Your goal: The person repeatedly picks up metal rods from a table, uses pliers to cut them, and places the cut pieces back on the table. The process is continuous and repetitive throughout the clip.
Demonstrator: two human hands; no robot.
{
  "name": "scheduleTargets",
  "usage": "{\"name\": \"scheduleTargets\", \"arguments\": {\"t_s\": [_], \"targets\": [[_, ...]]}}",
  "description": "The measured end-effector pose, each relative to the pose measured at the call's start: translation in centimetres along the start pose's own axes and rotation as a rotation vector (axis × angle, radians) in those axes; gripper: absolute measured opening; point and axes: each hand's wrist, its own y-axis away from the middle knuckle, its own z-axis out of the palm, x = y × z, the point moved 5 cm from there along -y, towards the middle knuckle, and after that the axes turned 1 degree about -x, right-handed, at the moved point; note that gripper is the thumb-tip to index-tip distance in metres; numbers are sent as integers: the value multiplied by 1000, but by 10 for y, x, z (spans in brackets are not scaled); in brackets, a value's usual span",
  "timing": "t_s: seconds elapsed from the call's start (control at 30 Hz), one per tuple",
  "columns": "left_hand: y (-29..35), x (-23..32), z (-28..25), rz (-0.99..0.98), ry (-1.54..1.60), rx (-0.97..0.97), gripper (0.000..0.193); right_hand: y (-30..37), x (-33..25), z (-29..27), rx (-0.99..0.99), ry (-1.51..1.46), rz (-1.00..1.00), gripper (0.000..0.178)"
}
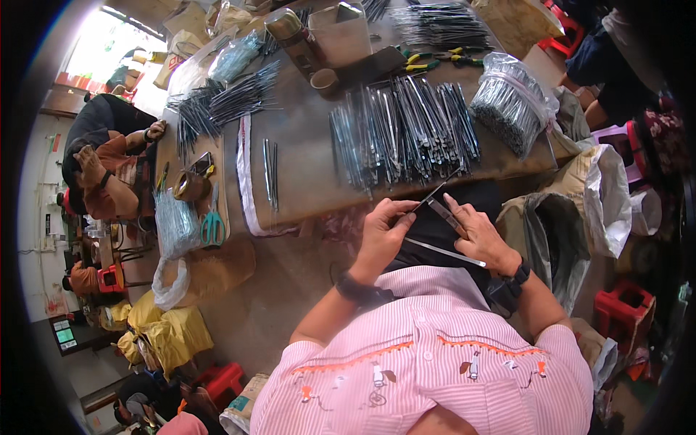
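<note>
Pinching a dark slim metal strip (433, 194) between thumb and forefinger, the left hand (388, 228) sits just right of the centre of the frame, with no gap visible between fingertips and metal. The strip's long axis slants from that pinch toward the upper right, its far end pointing at the lower edge of the loose pile of metal strips (420, 130) on the brown-topped table (304, 181).

To its right, the right hand (478, 235) has its fingers curled around a flat grey metal tool (439, 212) with a brownish lower end; its exact kind is too small to tell. The tool slants from upper left to lower right, so its axis lies roughly square to the dark strip, and its upper-left end is very near the strip's middle. Whether the two touch cannot be told. The left hand is the nearer one to the strip's lower end; the right forefinger points up beside its upper stretch.

Below both hands, a longer silver strip (446, 251) runs from beneath the left hand toward the right wrist; what holds it is unclear.
</note>
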Motion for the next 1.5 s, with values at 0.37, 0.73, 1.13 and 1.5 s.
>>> {"name": "scheduleTargets", "arguments": {"t_s": [0.37,0.73,1.13,1.5], "targets": [[0,9,5,53,-107,-10,21,3,-4,-7,-50,71,58,87],[2,9,3,18,-77,-16,22,0,-13,-12,45,75,-12,74],[0,4,1,-2,-137,-60,23,4,-6,-2,144,79,-49,57],[15,27,-32,105,-478,-12,35,-9,-15,-5,72,43,133,53]]}}
